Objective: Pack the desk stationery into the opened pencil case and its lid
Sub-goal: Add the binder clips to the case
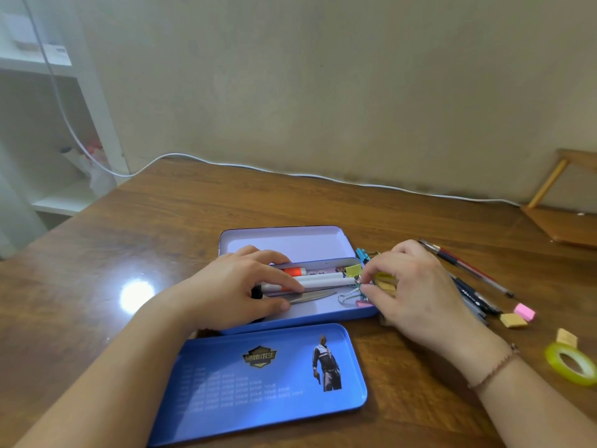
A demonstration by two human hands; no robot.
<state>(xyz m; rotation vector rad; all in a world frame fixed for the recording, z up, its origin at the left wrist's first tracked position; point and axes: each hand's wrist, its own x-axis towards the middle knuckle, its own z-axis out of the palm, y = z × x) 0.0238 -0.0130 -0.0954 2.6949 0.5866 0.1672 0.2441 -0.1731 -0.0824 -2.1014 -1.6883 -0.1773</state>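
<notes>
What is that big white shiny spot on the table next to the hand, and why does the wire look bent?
Head view: the white spot is glare, a light reflecting off the glossy table beside the left hand; the wide lens curves the wire along the wall; the shelf at far left looks soft and blurry.

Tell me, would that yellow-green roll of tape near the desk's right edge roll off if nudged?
Probably not: the tape roll lies flat on its side on the desk, so it would likely slide. It looks thin and hollow, so probably light. Stood on edge, it might roll.
</notes>
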